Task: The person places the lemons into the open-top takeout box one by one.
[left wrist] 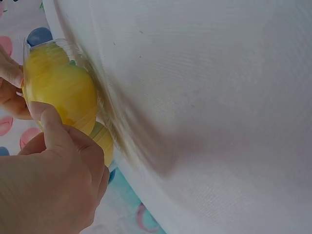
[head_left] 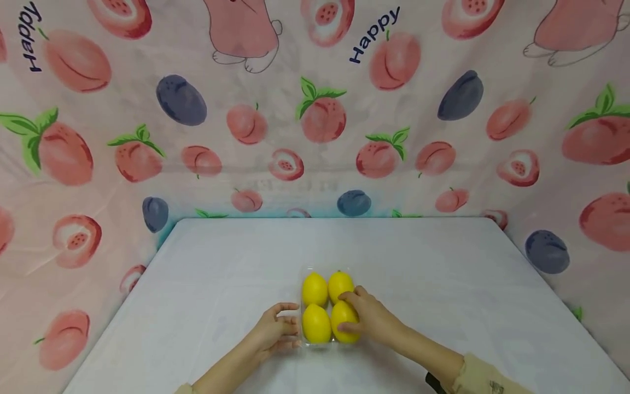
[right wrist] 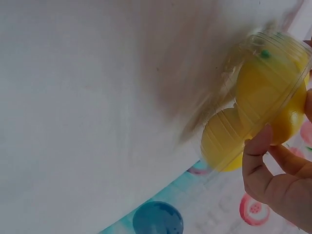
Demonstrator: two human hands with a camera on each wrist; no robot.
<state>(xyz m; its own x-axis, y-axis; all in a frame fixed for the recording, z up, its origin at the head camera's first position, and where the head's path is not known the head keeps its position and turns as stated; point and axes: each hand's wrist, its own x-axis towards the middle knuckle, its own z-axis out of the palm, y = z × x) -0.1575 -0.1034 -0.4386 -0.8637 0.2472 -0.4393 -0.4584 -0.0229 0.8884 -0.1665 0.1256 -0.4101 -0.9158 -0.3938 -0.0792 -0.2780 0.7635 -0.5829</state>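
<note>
Several yellow lemons fill a clear plastic box (head_left: 317, 345) in two rows on the table. At its left wall my left hand (head_left: 276, 329) has its fingers extended, with the tips against or very near the side. The left wrist view shows that thumb at the rim of the box. My right hand (head_left: 376, 319) grips the near right lemon (head_left: 344, 317), thumb on the near side and fingers on the far side. The far right lemon (head_left: 340, 284), far left lemon (head_left: 315, 289) and near left lemon (head_left: 316, 324) sit beside it. Fingers partly cover the gripped lemon.
A white-covered table (head_left: 221, 257) extends around the box. Behind it and along both sides hangs a pink fruit-print cloth (head_left: 275, 87). A small dark object (head_left: 434, 383) shows beneath the right forearm near the front edge.
</note>
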